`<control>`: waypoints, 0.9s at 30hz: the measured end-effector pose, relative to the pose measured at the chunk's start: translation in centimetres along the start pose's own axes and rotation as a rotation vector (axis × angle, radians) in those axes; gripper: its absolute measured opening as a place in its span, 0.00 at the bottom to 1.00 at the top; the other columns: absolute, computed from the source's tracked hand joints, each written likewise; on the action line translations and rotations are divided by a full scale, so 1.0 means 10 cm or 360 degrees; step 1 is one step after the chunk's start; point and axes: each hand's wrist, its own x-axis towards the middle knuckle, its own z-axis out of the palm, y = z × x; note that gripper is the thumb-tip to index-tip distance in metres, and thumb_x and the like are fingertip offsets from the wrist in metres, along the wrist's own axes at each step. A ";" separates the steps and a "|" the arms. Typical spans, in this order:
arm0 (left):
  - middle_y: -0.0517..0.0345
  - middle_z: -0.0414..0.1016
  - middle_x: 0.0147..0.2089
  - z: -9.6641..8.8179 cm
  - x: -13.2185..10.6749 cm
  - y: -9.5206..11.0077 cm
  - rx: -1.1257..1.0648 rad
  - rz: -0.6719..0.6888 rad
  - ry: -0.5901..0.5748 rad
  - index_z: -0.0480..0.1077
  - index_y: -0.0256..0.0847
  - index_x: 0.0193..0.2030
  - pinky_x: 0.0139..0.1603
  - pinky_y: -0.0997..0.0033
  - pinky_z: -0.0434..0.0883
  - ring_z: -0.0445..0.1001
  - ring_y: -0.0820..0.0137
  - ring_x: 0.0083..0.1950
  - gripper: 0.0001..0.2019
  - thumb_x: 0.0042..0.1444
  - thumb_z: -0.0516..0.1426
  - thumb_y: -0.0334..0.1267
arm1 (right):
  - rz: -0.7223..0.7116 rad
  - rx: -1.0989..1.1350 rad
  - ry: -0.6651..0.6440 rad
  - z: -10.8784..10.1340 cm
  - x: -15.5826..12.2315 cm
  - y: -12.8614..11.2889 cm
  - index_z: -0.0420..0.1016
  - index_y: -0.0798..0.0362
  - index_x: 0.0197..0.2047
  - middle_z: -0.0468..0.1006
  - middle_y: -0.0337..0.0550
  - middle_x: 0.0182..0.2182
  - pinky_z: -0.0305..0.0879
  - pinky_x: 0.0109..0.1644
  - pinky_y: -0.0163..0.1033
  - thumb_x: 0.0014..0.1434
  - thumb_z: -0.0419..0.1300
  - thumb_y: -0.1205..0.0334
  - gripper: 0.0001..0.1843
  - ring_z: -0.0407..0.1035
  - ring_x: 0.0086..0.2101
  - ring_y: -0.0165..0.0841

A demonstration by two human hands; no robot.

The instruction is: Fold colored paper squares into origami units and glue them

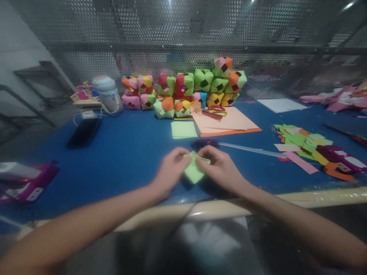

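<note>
A light green sheet of folding paper (194, 172), partly folded, is held between both hands just above the near edge of the blue table. My left hand (172, 168) pinches its left corner with thumb and forefinger. On the opposite side, my right hand (222, 168) grips the right corner, its thumb lying on the paper's face. Beyond the hands lies a small stack of pale green paper squares (184, 130). A glue gun (205, 143) with a long clear glue stick (252, 149) rests just past my right hand.
Several folded paper blocks (183, 84) are stacked along the back by a perforated metal screen. Scissors (215, 112) lie on peach sheets (229, 121). Paper scraps (304, 141) sit at right, a phone (83, 133) and a wrapped bottle (107, 95) at left.
</note>
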 end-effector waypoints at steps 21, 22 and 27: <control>0.63 0.67 0.24 -0.04 0.05 0.02 -0.0041 -0.0185 -0.0133 0.68 0.37 0.27 0.26 0.76 0.60 0.63 0.77 0.25 0.05 0.43 0.59 0.35 | -0.0065 0.0011 -0.0027 -0.01 -0.04 0.01 0.69 0.54 0.29 0.71 0.36 0.24 0.58 0.28 0.31 0.51 0.52 0.66 0.05 0.62 0.25 0.26; 0.63 0.67 0.24 -0.04 0.05 0.01 0.0019 -0.0154 -0.0113 0.68 0.37 0.27 0.27 0.76 0.60 0.63 0.77 0.25 0.05 0.43 0.59 0.35 | -0.0051 0.0019 -0.0035 -0.01 -0.04 0.01 0.69 0.54 0.29 0.71 0.36 0.24 0.59 0.28 0.31 0.51 0.52 0.65 0.06 0.62 0.25 0.26; 0.63 0.67 0.24 -0.05 0.02 0.03 0.0306 0.0029 -0.0050 0.69 0.37 0.26 0.30 0.76 0.61 0.63 0.76 0.27 0.04 0.45 0.57 0.35 | -0.0003 0.0008 -0.0015 0.00 -0.04 0.01 0.71 0.55 0.31 0.73 0.38 0.24 0.60 0.28 0.30 0.52 0.54 0.62 0.07 0.65 0.25 0.27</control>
